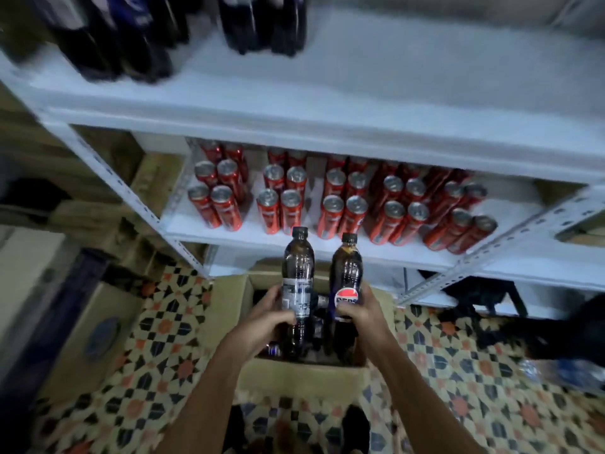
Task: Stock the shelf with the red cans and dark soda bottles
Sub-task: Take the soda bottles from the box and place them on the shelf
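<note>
Your left hand [273, 314] and right hand [355, 311] each grip a bottle; risk: clipping the shelf edge [327, 253] just beyond them.

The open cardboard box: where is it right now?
In the head view, the cardboard box sits low at centre on the tiled floor, below the shelf of red cans, under both raised bottles.

A patterned tile floor [170, 348] is showing near; a dark bag [478, 296] is lying right, under the shelving.
</note>
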